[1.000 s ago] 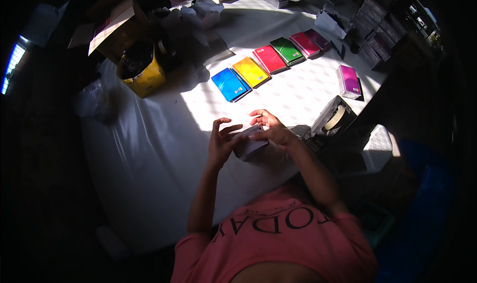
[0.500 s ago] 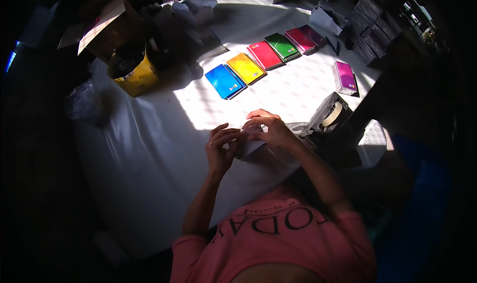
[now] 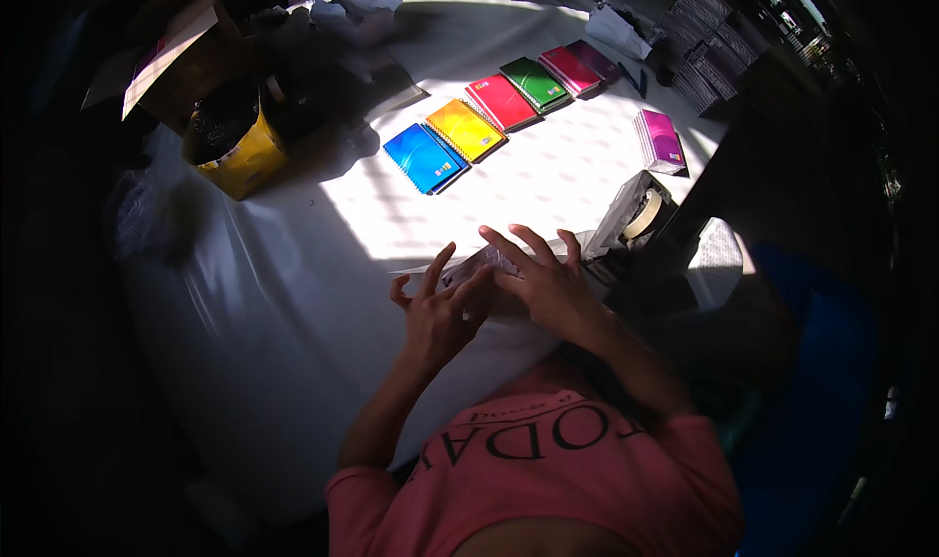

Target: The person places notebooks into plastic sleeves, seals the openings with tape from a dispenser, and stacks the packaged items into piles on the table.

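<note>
The small pale packet [image 3: 497,262] lies low and blocky on the near part of the table [image 3: 245,361], between the person's two hands and just outside the sunlit patch. From where I stand its top has a patchy, slightly crinkled sheen, though the shade hides just what it is made of.

The left hand [image 3: 440,317] comes at it from the near left, fingers spread and bent at the knuckles, one reaching across to its edge while others stand up in the air. The right hand [image 3: 556,293] arches over the other end, its long fingers fanned wide and stretched forward. Both hands touch the packet without wrapping round it; the thumb tips are too dim to make out.

Just beside the right hand sits a boxy tape dispenser [image 3: 611,220] with a smooth, cream-coloured ring of tape [image 3: 643,215]. Beyond, in hard sunlight, a slanting row of glossy-covered notebooks runs away: blue [image 3: 423,158] with a toothed wire spine, yellow [image 3: 467,130], red [image 3: 503,102], green [image 3: 535,84] and more. A magenta notebook [image 3: 661,141] lies apart on the right. To the left stands a squarish yellow container [image 3: 245,161], dark crumpled stuff inside, near a cardboard box [image 3: 176,58] with stiff raised flaps.
</note>
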Tool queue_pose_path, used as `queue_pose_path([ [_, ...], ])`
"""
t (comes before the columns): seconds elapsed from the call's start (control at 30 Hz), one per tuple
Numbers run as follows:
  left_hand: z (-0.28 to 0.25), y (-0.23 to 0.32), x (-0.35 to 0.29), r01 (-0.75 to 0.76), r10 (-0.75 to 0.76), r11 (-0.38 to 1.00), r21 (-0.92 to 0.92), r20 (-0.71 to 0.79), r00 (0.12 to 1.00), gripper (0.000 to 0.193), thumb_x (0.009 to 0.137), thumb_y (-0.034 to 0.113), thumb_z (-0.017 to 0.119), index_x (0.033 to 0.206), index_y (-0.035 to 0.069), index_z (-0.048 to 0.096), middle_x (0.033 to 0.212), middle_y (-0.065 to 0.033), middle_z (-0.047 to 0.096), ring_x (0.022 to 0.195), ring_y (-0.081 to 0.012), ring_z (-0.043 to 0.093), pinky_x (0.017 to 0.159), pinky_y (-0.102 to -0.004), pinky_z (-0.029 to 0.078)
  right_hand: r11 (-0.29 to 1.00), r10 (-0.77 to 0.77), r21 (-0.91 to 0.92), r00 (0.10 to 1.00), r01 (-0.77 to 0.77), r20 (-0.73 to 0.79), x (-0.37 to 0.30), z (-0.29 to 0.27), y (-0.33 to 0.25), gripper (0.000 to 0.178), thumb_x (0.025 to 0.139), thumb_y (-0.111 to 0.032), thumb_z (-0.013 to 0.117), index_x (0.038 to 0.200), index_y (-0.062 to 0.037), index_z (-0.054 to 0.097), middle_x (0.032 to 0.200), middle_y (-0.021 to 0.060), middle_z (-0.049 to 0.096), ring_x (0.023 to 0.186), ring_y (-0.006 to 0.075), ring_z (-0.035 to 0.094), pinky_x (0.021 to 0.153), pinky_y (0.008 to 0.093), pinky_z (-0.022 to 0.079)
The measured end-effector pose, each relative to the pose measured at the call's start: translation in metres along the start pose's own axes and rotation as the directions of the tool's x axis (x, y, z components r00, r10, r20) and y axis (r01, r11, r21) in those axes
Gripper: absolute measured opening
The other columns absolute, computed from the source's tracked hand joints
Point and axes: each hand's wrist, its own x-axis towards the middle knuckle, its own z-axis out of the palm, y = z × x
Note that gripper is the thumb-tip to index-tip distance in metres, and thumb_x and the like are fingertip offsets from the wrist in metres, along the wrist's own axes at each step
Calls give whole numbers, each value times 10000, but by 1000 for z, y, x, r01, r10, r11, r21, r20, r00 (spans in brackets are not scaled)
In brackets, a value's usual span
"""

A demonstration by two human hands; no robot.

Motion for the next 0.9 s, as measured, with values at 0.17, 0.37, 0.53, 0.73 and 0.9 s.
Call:
queue_pose_path([
  [0.17,15,5,-11,-103,108,994,43,-117,987,272,721,208,711,990,229,680,1156,65,617,1152,-144,507,917,-460,178,729,591,518,793,-447,-149,-67,21,58,282,804,-130,623,1082,-165,657,1337,60,425,1112,201,453,913,329,354],
  [0.37,23,-6,-14,-216,202,973,-83,-148,968,278,699,171,709,975,180,679,1193,62,590,1072,-130,530,867,-427,264,-175,951,768,97,-615,295,-90,48,102,435,828,-424,650,1072,-66,606,884,4,611,835,106,545,697,294,428],
  [0.53,16,-4,-9,-243,225,967,-81,-185,957,249,697,152,718,944,172,689,1147,69,620,1004,-129,566,833,-408,298,-390,891,921,250,2,378,-98,75,137,319,806,-352,680,999,-99,647,913,11,628,859,159,586,778,386,454],
  [0.73,19,-9,-13,-231,211,966,-117,-159,964,250,699,133,713,944,170,686,1151,52,616,1013,-137,565,804,-392,315,-339,935,939,84,-65,344,-90,49,81,427,733,-486,685,1047,-201,636,1312,-1,477,1268,218,358,1013,591,37],
  [0.9,17,-5,-9,-246,206,946,-212,-191,960,226,698,96,709,912,164,684,1061,20,627,999,-142,573,767,-365,332,132,991,829,88,-543,-101,-138,103,79,217,777,-334,705,939,-191,690,1384,18,400,1344,244,214,1016,606,128],
])
